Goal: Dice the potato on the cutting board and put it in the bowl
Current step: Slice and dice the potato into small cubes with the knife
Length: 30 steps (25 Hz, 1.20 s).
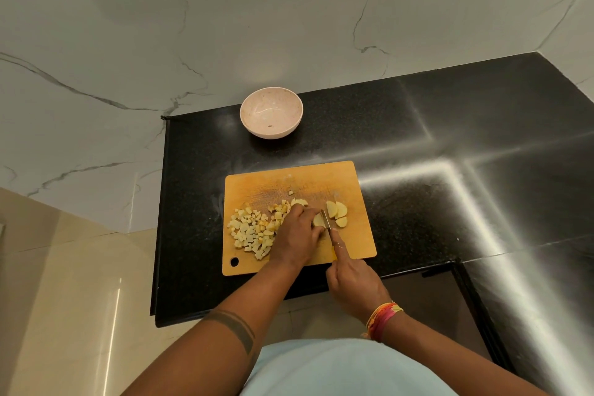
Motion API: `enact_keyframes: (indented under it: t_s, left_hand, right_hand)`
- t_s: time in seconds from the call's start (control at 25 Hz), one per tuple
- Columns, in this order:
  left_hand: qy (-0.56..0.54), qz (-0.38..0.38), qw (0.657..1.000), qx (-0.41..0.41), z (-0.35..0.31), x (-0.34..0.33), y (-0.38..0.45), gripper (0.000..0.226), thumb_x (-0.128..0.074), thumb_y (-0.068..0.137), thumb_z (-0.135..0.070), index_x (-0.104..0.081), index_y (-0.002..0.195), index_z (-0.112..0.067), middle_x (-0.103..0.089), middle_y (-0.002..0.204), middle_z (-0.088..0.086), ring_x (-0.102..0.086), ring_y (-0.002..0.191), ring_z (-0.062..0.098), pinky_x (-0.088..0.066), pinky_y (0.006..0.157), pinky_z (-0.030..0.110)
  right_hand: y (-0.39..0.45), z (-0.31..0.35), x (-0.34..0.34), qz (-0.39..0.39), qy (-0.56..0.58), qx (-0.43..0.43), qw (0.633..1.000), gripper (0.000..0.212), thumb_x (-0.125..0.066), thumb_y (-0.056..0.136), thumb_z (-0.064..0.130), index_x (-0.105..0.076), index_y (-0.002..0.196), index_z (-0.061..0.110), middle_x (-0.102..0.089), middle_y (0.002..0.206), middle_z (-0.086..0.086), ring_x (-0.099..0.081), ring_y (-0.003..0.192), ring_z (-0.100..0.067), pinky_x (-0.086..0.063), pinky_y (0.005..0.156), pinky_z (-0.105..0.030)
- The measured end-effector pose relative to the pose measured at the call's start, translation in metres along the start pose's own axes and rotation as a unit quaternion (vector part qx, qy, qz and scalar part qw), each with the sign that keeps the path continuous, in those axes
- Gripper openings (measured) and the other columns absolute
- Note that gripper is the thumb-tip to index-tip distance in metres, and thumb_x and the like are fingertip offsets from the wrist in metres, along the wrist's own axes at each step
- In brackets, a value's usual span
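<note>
**Q:** Where does everything sit right now?

**Me:** I see the board [321, 180] on the black tabletop [418, 138]. My left hand [297, 235] is curled over a potato piece [319, 219], its fingers [316, 228] clamped on it. My right hand [353, 280] grips the knife [327, 222], forefinger lying along its spine, the blade just beside the left fingertips. A pile of dice [252, 231] lies to the left, and uncut slices [337, 212] lie to the right. The bowl [271, 112] stands well apart, behind the board, and holds nothing I can make out.

**Q:** What could go wrong?

**Me:** I judge the blade could nick the left fingertips, since they sit so close. The small piece may also slip or roll under pressure. Later, loose dice could spill onto the tabletop on the way to the bowl.
</note>
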<state>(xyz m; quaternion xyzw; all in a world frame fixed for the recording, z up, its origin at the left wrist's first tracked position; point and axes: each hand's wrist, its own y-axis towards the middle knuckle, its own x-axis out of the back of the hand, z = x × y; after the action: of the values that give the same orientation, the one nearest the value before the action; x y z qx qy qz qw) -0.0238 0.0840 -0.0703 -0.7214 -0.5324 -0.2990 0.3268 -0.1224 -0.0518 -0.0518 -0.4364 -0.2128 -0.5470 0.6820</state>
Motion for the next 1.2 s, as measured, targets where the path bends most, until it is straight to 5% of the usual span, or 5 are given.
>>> enact_keyframes:
  t_s: [0.48,0.8,1.04,1.2]
  left_hand:
    - [0.085,0.039,0.995,-0.043,-0.001,0.000,0.004,0.048,-0.059,0.101,-0.027,-0.051,0.147,-0.016,-0.049,0.123,0.003,-0.048,0.116,0.020,-0.047,0.098,0.034]
    - [0.068,0.036,0.997,-0.009,-0.007,0.005,0.010,0.039,-0.059,0.100,-0.023,-0.059,0.138,-0.017,-0.053,0.115,0.004,-0.056,0.106,0.023,-0.050,0.090,0.037]
    - [0.067,0.022,0.998,-0.001,-0.006,0.001,0.009,0.026,-0.059,0.099,-0.018,-0.069,0.123,-0.014,-0.054,0.109,0.004,-0.056,0.100,0.022,-0.049,0.081,0.033]
    - [0.047,0.019,0.999,0.013,-0.008,0.002,0.013,0.028,-0.060,0.099,-0.017,-0.070,0.125,-0.012,-0.056,0.111,0.006,-0.059,0.102,0.024,-0.050,0.085,0.035]
  right_hand:
    - [0.003,0.001,0.002,-0.009,-0.006,-0.003,1.000,0.082,-0.041,0.099,0.025,0.012,0.161,0.033,-0.055,0.063,-0.001,-0.051,0.051,-0.022,-0.039,0.050,-0.038]
    - [0.009,0.005,0.005,0.005,-0.032,-0.005,0.999,0.080,-0.040,0.100,0.025,0.011,0.162,0.030,-0.054,0.063,-0.001,-0.049,0.051,-0.020,-0.031,0.047,-0.035]
    - [0.020,0.005,0.000,0.023,-0.033,-0.003,0.999,0.081,-0.039,0.100,0.027,0.014,0.161,0.032,-0.057,0.068,-0.004,-0.055,0.057,-0.025,-0.049,0.057,-0.041]
    - [0.017,0.003,-0.004,0.017,-0.054,0.006,0.998,0.083,-0.041,0.101,0.026,0.017,0.161,0.025,-0.061,0.072,-0.008,-0.052,0.052,-0.021,-0.040,0.050,-0.034]
